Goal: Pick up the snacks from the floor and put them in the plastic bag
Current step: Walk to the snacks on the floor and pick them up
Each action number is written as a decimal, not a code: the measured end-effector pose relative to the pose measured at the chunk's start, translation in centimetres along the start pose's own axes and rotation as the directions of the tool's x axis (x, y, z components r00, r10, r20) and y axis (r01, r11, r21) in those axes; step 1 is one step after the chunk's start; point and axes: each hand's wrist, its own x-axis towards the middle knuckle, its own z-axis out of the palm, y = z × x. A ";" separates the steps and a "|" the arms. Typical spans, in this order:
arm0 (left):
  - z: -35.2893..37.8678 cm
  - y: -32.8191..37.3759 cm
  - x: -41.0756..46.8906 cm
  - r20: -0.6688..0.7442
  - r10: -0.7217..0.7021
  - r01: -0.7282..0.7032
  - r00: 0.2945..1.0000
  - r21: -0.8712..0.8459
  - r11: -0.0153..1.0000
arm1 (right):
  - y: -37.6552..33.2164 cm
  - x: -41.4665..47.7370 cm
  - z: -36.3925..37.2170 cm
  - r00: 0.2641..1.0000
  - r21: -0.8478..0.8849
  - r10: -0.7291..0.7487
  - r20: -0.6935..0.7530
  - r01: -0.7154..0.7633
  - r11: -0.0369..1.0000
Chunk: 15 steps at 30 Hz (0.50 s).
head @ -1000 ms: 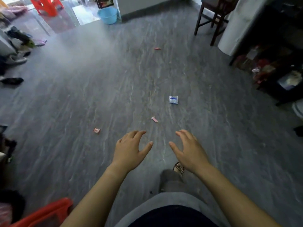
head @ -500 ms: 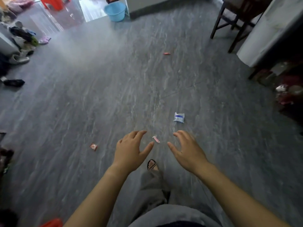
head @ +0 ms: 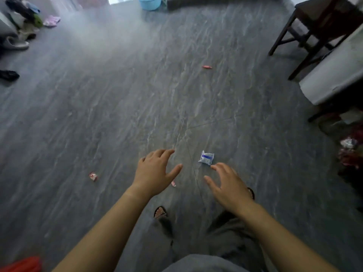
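Small snacks lie scattered on the grey floor (head: 117, 114). A white and blue packet (head: 206, 157) rests just beyond the fingertips of my right hand (head: 228, 185). A pink wrapped sweet (head: 173, 183) peeks out from under my left hand (head: 155, 171), partly hidden by it. A red and white sweet (head: 93, 176) lies to the left of that hand. Far ahead is a red sweet (head: 206, 66). Both hands hover palm down with fingers spread and hold nothing. No plastic bag is in view.
A dark wooden chair (head: 314, 22) and a white-draped piece of furniture (head: 332, 75) stand at the right, with clutter (head: 351, 152) below. A blue bucket (head: 150, 1) is at the far wall. Shoes and clothes (head: 23, 28) lie at the left. A red object (head: 21, 265) sits at bottom left.
I have stepped forward, so the snacks have come nearer in view. The pink sweet now sits under my left hand, and the blue and white packet is at my right fingertips.
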 end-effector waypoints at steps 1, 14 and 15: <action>1.1 0.6 0.6 0.001 -0.055 0.055 0.998 -0.006 0.998 | 1.3 1.9 -0.4 0.998 -0.020 -0.043 0.042 0.044 0.999; 27.6 1.8 10.9 0.038 -0.492 0.482 0.870 -0.274 0.832 | 21.3 22.4 12.7 0.895 -0.212 -0.260 0.362 0.351 0.912; 30.9 0.5 12.5 0.033 -0.492 0.482 0.870 -0.270 0.834 | 23.5 24.0 15.6 0.895 -0.224 -0.245 0.373 0.343 0.912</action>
